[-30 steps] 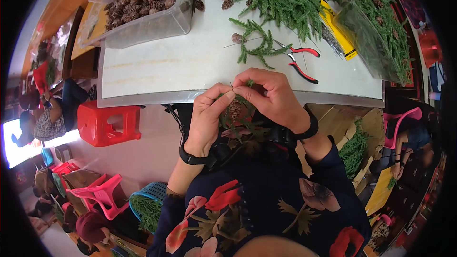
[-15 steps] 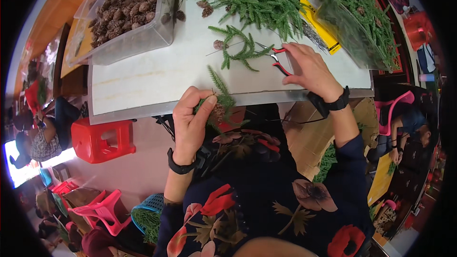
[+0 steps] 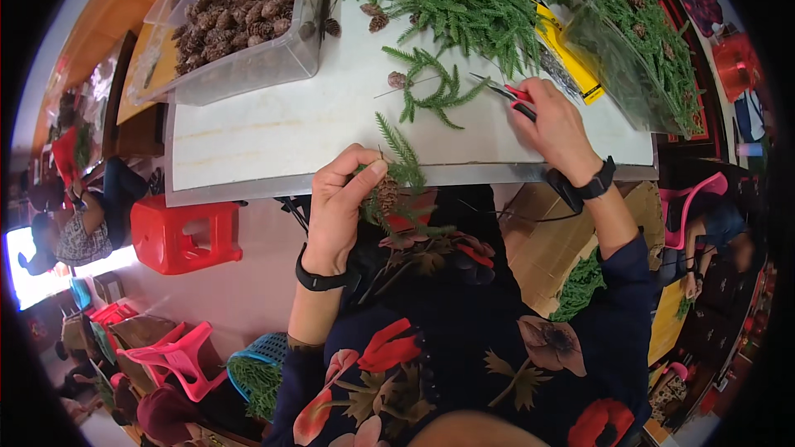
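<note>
"While my left hand (image 3: 335,203) pinches the sprig (image 3: 402,146) between thumb and forefinger, my right hand (image 3: 561,128) is wrapped round the pliers (image 3: 520,99)."

"Where's the cone?"

"The cone (image 3: 387,196) hangs just below my left thumb, among the needles, in front of the near edge of the surface (image 3: 273,139). Above the thumb a thin dark end (image 3: 381,151) pokes up; wire or stem, I can't tell which."

"How tight is that pinch best kept?"

"Firm at that single point, I'd say, and light on the needles. A loose pinch could let the cone twist; a broad squeeze could flatten the green."

"And the other side?"

"The pliers are well apart from the sprig, their tips by the green ring (image 3: 451,89). Whether they touch the surface I can't tell. I'd lift them clear rather than drag them, as the tips could snag the ring."

"Anything about using them near the thumb?"

"Only the tips, small bites, angled away from skin, with the left wrist steady."
</note>
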### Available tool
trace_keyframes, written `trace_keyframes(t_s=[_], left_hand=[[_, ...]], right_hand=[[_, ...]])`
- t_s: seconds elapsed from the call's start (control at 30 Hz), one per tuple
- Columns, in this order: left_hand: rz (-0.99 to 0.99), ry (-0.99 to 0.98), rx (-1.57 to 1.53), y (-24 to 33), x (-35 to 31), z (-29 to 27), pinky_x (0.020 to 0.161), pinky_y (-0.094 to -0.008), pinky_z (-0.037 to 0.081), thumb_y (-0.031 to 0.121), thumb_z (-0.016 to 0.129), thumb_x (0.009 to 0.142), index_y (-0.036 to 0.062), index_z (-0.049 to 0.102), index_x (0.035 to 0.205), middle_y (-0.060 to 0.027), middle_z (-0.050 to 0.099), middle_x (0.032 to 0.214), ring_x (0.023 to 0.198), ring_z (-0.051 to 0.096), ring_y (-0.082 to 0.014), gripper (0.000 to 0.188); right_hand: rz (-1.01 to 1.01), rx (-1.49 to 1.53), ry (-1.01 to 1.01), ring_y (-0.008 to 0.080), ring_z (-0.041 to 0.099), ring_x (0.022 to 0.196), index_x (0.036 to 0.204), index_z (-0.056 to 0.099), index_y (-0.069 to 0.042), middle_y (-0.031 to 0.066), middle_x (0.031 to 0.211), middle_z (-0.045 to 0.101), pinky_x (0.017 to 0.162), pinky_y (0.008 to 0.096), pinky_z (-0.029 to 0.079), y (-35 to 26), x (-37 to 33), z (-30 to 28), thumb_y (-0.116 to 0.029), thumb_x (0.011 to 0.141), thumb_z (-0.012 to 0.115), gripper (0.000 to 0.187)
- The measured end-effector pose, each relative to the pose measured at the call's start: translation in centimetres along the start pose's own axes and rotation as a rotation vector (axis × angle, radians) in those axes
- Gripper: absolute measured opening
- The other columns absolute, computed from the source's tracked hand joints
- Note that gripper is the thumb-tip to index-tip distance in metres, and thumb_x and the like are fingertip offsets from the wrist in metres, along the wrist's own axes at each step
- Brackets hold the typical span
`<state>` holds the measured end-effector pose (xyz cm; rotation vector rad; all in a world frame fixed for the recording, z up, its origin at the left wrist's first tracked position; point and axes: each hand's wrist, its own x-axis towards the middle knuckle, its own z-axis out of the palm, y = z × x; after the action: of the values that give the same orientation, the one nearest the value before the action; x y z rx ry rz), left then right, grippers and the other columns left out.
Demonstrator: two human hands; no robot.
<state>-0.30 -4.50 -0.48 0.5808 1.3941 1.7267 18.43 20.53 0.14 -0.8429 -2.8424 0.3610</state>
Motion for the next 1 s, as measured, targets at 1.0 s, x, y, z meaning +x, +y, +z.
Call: trace_keyframes(t_s=[1.0], left_hand=[[-0.313, -0.341, -0.672, -0.6, -0.7, -0.1, 0.082, -0.0298, 0.047, 0.006, 0.058, 0.087, -0.0041, 0.06, 0.088, -0.0095, 0.061, 0.092, 0.087, 0.059, -0.0184, 0.011]], right_hand=[[-0.628, 0.669, -0.354, 0.027, 0.058, 0.085, 0.107, 0.058, -0.005, 0.01, 0.094, 0.055, 0.073, 0.0334, 0.048, -6.6, 1.6, -2.4, -0.001, 0.075, 0.067, 0.034]])
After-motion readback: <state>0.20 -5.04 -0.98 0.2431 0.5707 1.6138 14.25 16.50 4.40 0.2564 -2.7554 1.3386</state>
